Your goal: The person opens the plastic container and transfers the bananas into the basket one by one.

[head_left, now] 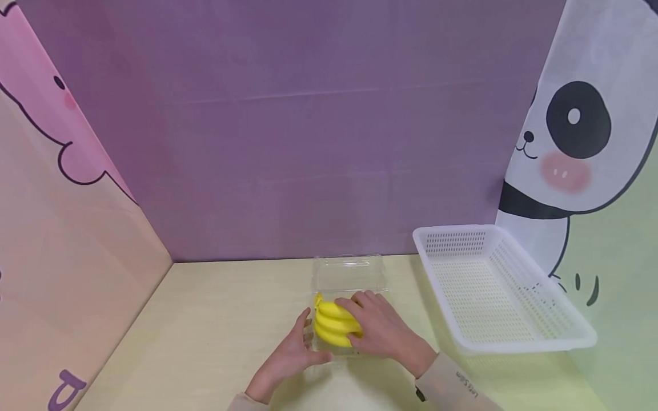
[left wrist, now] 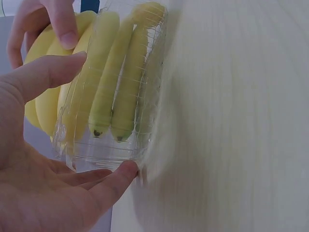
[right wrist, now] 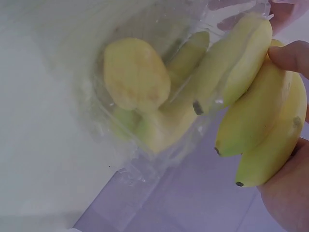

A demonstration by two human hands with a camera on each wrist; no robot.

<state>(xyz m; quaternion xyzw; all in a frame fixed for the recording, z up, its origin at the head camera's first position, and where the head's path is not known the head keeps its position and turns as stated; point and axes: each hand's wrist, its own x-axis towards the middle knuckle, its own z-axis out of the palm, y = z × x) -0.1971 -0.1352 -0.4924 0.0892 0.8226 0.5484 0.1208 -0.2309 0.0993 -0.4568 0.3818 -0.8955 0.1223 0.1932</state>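
- Plainly, the right hand (head_left: pixel 380 328) grips the bananas (head_left: pixel 334 325) from the right side, its thumb toward the near edge and its fingers toward the far one.
- The left hand (head_left: pixel 293 351) is spread wide, thumb and fingers well apart, bracketing the near left corner of the clear box (left wrist: pixel 104 153); how firmly it presses cannot be told.
- The bananas sit at the box's base, directly between the two hands: just left of the right palm, ahead and right of the left hand.
- Seen from the head, their long axis runs roughly left to right, with the stem at the far left end, so the right hand is clamped on the end away from the stem. It is the nearer hand, being in contact.
- The left wrist view shows what the head view hides: banana tips behind the plastic wall, and other fruit outside it, above the rim. The right wrist view adds dark tips and a blunt stem end behind plastic. Whether all this is one bunch or two, I cannot tell.
- Only the head view shows the whole lid (head_left: pixel 349 275), turned back beyond the bananas toward the purple backdrop (head_left: pixel 329 131).
- Farther out, a white basket (head_left: pixel 519 346) stands on the table (head_left: pixel 221 319), right of both hands and well apart from the box.
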